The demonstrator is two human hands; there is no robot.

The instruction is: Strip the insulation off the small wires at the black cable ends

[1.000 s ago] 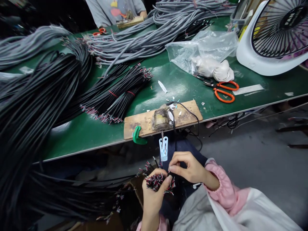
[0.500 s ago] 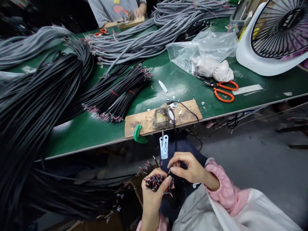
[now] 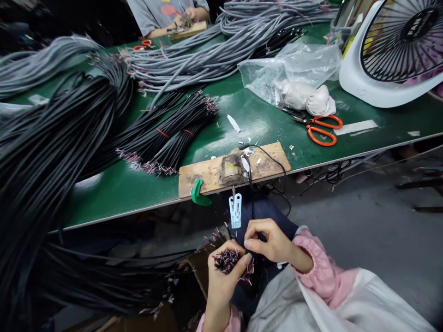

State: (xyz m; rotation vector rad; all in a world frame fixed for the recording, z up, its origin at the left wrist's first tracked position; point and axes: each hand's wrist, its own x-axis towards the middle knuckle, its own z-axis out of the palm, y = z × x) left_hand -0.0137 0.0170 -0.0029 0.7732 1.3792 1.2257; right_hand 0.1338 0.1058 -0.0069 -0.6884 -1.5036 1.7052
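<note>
My left hand [image 3: 221,281] is wrapped round a bundle of thin black cables [image 3: 226,261], whose stripped ends show red, white and black wire tips. Just right of it, my right hand [image 3: 268,240] pinches thumb and forefinger together on a cable at the bundle's edge; the fingertips partly hide it. Above both hands a light blue clothespin [image 3: 235,211] hangs from a metal tip under a worn wrapped block [image 3: 232,169]. That block sits on a wooden board [image 3: 273,157] at the table edge, beside a green clamp [image 3: 200,192].
Bundles of black cables [image 3: 173,120] and grey cables [image 3: 194,64] cover the left and back of the green table [image 3: 119,203]. Orange-handled scissors [image 3: 320,129], a plastic bag [image 3: 273,74] and a white fan [image 3: 360,87] lie to the right. Another person's hand [image 3: 197,14] works across the table.
Both hands have shifted slightly right with the bundle. The light wire tip seen earlier at my right fingertips is now hidden. Across the table, the other person's hands have come closer together.
</note>
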